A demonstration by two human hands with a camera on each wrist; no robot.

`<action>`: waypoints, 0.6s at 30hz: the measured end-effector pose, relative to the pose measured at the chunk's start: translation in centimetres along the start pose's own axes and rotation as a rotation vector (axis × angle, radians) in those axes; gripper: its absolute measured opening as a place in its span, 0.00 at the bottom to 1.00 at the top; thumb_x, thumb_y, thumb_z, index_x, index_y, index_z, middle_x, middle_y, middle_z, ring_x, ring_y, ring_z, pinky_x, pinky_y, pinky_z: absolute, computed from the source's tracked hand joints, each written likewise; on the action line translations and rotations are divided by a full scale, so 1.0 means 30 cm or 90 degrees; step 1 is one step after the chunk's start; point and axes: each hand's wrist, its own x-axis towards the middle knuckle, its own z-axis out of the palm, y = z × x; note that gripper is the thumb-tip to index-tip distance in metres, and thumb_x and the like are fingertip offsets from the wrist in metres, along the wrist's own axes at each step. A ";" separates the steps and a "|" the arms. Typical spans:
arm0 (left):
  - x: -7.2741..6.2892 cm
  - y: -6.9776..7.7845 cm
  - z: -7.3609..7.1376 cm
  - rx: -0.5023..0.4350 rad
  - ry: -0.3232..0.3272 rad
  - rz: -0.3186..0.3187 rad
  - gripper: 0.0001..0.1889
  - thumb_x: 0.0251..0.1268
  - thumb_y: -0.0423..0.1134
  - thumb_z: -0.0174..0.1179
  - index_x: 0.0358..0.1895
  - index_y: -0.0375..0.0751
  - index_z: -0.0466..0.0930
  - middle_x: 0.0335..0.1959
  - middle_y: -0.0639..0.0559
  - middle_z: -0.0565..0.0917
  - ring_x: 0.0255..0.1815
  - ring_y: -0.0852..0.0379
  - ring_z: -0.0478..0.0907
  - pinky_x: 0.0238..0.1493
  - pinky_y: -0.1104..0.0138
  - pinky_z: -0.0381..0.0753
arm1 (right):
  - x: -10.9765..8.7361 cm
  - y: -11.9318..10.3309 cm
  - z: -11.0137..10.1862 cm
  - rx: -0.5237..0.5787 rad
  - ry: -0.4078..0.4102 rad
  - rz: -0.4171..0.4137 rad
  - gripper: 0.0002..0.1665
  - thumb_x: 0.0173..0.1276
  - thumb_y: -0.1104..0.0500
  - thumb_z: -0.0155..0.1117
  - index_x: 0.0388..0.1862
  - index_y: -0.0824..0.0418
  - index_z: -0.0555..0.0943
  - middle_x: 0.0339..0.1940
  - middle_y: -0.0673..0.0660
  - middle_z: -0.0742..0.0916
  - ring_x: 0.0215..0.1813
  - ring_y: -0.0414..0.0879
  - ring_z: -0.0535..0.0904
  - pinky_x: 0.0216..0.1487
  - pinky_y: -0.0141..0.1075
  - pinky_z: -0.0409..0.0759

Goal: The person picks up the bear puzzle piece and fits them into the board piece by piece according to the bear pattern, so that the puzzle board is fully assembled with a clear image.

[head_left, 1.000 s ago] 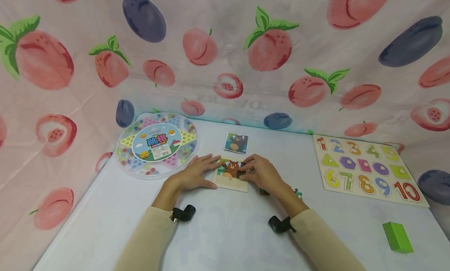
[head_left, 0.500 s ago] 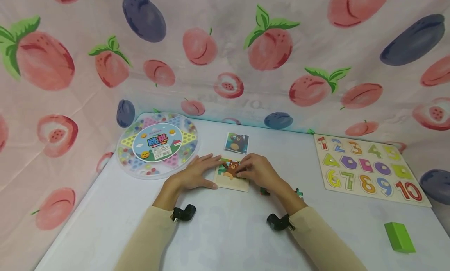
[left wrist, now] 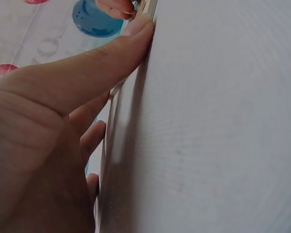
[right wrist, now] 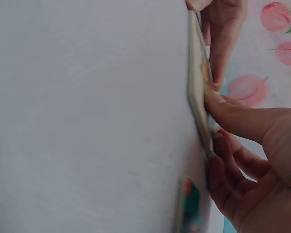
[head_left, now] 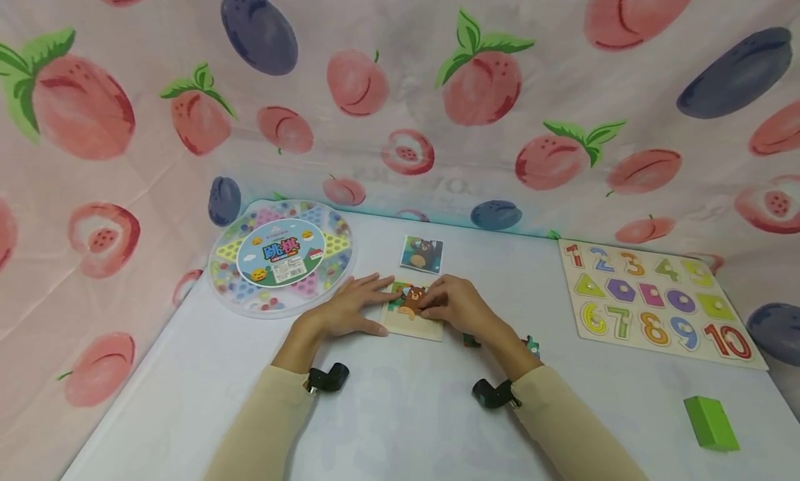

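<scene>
A small wooden puzzle board (head_left: pixel 412 327) with a brown bear picture lies on the white table. My left hand (head_left: pixel 351 305) lies spread at its left side, fingertips on its upper left and thumb at its left edge. From the right, my right hand (head_left: pixel 461 305) pinches a puzzle piece against the bear picture; its curled fingers hide most of that piece. Low across the board in the right wrist view reaches the right thumb (right wrist: pixel 233 114). Above the board is a square bear picture card (head_left: pixel 421 254). Loose puzzle pieces (head_left: pixel 471 340) lie partly behind my right forearm.
A round Chinese checkers set (head_left: pixel 281 255) lies at the back left. On the right are a wooden number and shape board (head_left: pixel 656 300) and a green block (head_left: pixel 711 423). A fruit-print cloth (head_left: pixel 400 106) hangs behind the table.
My right hand has shifted slightly left over the board, its fingers drawn closer together on the piece at the bear. The left hand stays where it was.
</scene>
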 end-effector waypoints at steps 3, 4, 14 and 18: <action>-0.009 0.000 -0.006 0.002 0.002 -0.002 0.37 0.63 0.51 0.70 0.75 0.52 0.70 0.85 0.50 0.56 0.88 0.41 0.42 0.85 0.37 0.33 | 0.004 0.003 -0.025 0.000 0.007 0.012 0.13 0.63 0.58 0.76 0.47 0.54 0.91 0.50 0.55 0.87 0.49 0.48 0.83 0.49 0.40 0.85; -0.008 0.001 -0.005 0.002 0.001 -0.002 0.37 0.63 0.51 0.70 0.75 0.52 0.70 0.85 0.50 0.56 0.88 0.41 0.42 0.85 0.37 0.33 | 0.000 0.008 -0.036 -0.001 0.008 0.022 0.15 0.63 0.58 0.76 0.49 0.54 0.90 0.51 0.56 0.87 0.49 0.48 0.83 0.49 0.41 0.85; -0.002 0.005 -0.004 -0.006 -0.002 -0.016 0.39 0.62 0.50 0.70 0.77 0.53 0.67 0.85 0.52 0.55 0.88 0.43 0.42 0.85 0.39 0.32 | -0.010 0.044 -0.062 -0.030 -0.028 0.058 0.24 0.60 0.54 0.79 0.55 0.58 0.87 0.55 0.58 0.84 0.50 0.48 0.80 0.53 0.42 0.83; 0.001 0.004 -0.003 -0.005 0.000 -0.018 0.42 0.62 0.51 0.71 0.78 0.52 0.64 0.85 0.52 0.55 0.88 0.43 0.42 0.85 0.39 0.32 | -0.009 0.046 -0.057 -0.020 -0.022 0.073 0.26 0.59 0.54 0.80 0.56 0.57 0.86 0.54 0.57 0.84 0.49 0.47 0.80 0.52 0.42 0.83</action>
